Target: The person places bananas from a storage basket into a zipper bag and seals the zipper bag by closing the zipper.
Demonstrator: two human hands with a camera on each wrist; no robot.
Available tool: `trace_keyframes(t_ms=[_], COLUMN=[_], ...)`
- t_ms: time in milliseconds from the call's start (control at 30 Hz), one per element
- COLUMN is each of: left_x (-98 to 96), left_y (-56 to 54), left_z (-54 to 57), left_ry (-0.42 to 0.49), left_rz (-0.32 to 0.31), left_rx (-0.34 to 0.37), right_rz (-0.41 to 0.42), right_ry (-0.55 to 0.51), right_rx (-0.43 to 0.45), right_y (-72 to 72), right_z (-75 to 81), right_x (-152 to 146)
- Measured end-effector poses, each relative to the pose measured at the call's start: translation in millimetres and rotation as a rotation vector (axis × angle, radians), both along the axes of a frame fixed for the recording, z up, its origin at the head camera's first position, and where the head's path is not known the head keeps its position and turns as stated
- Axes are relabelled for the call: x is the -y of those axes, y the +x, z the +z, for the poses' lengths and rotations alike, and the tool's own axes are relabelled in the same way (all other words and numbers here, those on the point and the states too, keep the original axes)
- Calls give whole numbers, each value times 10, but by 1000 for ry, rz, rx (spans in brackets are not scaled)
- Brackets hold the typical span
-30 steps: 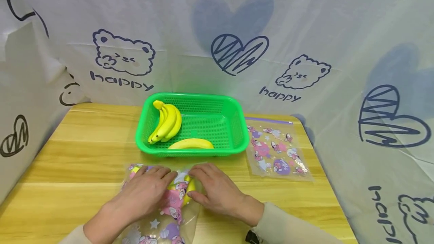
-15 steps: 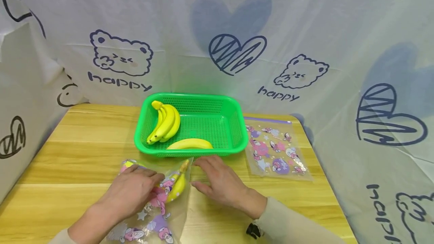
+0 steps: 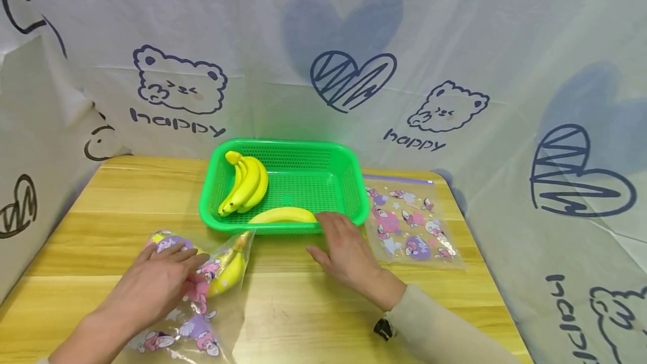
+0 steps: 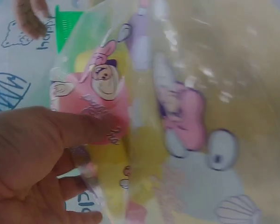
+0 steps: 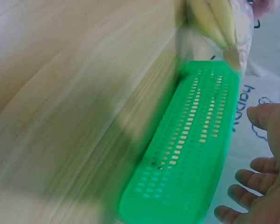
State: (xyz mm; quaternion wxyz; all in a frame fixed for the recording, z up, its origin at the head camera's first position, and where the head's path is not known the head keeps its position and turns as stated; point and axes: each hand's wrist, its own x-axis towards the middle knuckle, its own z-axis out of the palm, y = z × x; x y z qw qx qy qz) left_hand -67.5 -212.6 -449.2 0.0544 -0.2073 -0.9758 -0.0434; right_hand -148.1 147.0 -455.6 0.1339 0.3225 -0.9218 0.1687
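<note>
My left hand (image 3: 146, 288) holds a clear printed zip bag (image 3: 199, 327) at the front left of the table. Inside the bag are yellow bananas (image 3: 229, 275), partly covered by its pink and purple pictures. The left wrist view shows the thumb (image 4: 79, 128) on the near side of the bag, with the other fingers behind it. My right hand (image 3: 351, 254) is over the front right rim of a green basket (image 3: 222, 226), fingers spread and holding nothing. In the basket, a bunch of bananas (image 3: 249, 184) lies at the left and a single banana (image 3: 283, 215) along the front wall.
A second printed zip bag (image 3: 410, 223) lies flat on the wooden table (image 3: 293, 308), right of the basket. A white curtain (image 3: 273, 44) with bear and heart drawings hangs close behind and along both sides.
My left hand has moved left with the bag of bananas. My right hand has left the bag and moved right and forward to the basket's rim.
</note>
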Motion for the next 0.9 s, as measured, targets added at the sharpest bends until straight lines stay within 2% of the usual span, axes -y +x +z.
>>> trace_keyframes(t_ms=[100, 267, 400, 533, 733, 900], left_x=[-61, -293, -449, -554, -499, -354], left_y=[25, 48, 21, -7, 10, 21], left_z=[0, -23, -109, -206, -291, -298], left_ry=[-1, 31, 54, 35, 44, 29], left_rz=[14, 64, 116, 159, 209, 233], left_rx=[33, 32, 17, 2, 26, 45], right_rz=[-17, -24, -30, -37, -28, -34], right_ry=[1, 3, 6, 10, 3, -5], right_rx=[26, 34, 41, 47, 63, 89], right_y=[-22, -39, -53, -62, -79, -85], right_z=[-21, -38, -47, -62, -80, -72], right_x=[-27, -18, 4, -12, -49, -91])
